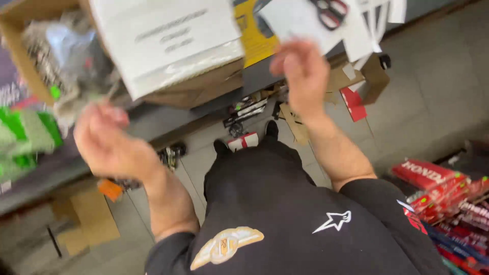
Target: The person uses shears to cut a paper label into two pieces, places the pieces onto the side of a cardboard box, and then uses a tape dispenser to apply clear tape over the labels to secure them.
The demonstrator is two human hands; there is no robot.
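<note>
I look straight down and both hands are raised in front of the dark table [153, 122], blurred by motion. My left hand [109, 140] is up at the table's near edge, fingers curled inward, just below the open cardboard box [20, 46] that stands on the table at the far left. Crumpled clear plastic bags [71, 51] fill that box, and the fingertips are near or touching the lowest bag; the blur keeps me from telling whether the left grip has closed on it. My right hand [303, 76] is held higher, fingers loosely bent, back of the hand toward me, at the lower edge of a white sheet of paper [300, 20]. I cannot tell whether that grip pinches the paper or only hovers against it.

A second box, brown with a white printed sheet [163, 40] lying across its top, sits between the two hands. Red-handled scissors [331, 11] lie on the paper at the top edge, beyond the right hand. A yellow card [257, 38] shows between the printed sheet and the paper.

Below, my black shirt [295, 224] fills the lower middle. On the grey floor [438, 91] lie cardboard scraps and a small red and white packet [243, 141]. Red packages [438, 188] are stacked at the right, and green and white packs [28, 135] rest at the left edge.
</note>
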